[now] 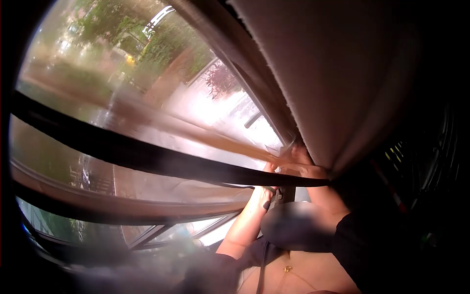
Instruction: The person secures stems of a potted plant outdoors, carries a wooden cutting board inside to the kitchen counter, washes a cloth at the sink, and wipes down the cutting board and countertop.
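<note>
near the right end of the dark band (127, 153), the left hand (270, 171) and right hand (304, 162) sit close together at a small pale piece (280, 170) just above it; the band partly crosses them and glare blurs the fingers, so whether they pinch it or merely touch it i cannot tell. below the band, a rounded dark shape (296, 228), too smeared to name, overlaps the right forearm (325, 200), while above it the curtain (338, 73) fades into blackness.

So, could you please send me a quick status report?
Left hand and right hand close together, beside pale cloth. Grip unclear. Dark band crosses in front, partly hiding them.
</note>
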A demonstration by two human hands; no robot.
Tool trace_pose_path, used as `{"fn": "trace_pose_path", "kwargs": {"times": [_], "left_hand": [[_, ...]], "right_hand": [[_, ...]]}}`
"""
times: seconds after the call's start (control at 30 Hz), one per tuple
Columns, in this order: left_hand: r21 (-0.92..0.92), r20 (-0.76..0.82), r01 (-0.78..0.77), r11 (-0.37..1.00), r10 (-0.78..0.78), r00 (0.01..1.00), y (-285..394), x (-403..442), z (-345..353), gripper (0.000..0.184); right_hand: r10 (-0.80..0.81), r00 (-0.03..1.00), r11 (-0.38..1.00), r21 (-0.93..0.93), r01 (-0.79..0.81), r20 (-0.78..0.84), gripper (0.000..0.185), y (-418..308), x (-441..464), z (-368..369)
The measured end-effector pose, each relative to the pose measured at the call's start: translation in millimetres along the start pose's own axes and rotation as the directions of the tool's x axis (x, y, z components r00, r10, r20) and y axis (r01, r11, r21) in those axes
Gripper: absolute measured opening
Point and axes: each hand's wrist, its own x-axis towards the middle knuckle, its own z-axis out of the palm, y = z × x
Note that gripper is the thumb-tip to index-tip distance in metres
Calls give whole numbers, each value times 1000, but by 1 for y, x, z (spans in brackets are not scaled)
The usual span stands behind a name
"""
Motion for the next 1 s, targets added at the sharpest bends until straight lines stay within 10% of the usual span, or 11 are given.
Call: {"fn": "trace_pose_path", "kwargs": {"times": [0.17, 0.37, 0.43, 0.53, 0.6, 0.63, 0.7, 0.77, 0.83, 1.0], "left_hand": [[-14, -31, -146, 989, 145, 989, -13, 16, -28, 43], [388, -52, -31, 921, 56, 997, -43, -59, -52, 39], [404, -58, -81, 911, 114, 992, -54, -73, -72, 38], [355, -32, -162, 921, 185, 982, -72, -103, -82, 37], [365, -16, -252, 896, 277, 961, -90, -121, -84, 35], [440, 3, -299, 847, 332, 943, -97, -111, -103, 28], [618, -57, -334, 712, 465, 884, -111, -140, -123, 21], [572, -163, -298, 764, 462, 872, -136, -143, -142, 23], [655, -178, -435, 618, 685, 706, -161, -191, -159, 20], [804, -459, -87, 588, 707, 537, -242, -335, -164, 52]], "right_hand": [[-1, 941, 881, 445, -159, 339, 41, -15, -18, 22], [-55, 382, 591, 338, -732, 923, 47, -9, -92, 93], [-234, 524, 306, 574, -760, 819, 54, -36, -70, -16], [-504, 578, 577, 749, -328, 641, 46, -43, -65, -68], [-790, 549, 414, 898, 148, 273, 42, -54, -54, -139], [-879, 476, 225, 916, 333, 43, 47, -72, -49, -164], [-977, 6, -196, 910, 366, -213, 49, -107, -66, -195], [-900, -427, -182, 966, 182, -89, 34, -118, -93, -191], [-810, -563, -201, 980, 11, -160, 30, -133, -145, -185], [-554, -764, -279, 939, -202, -330, 42, -154, -258, -288]]}}
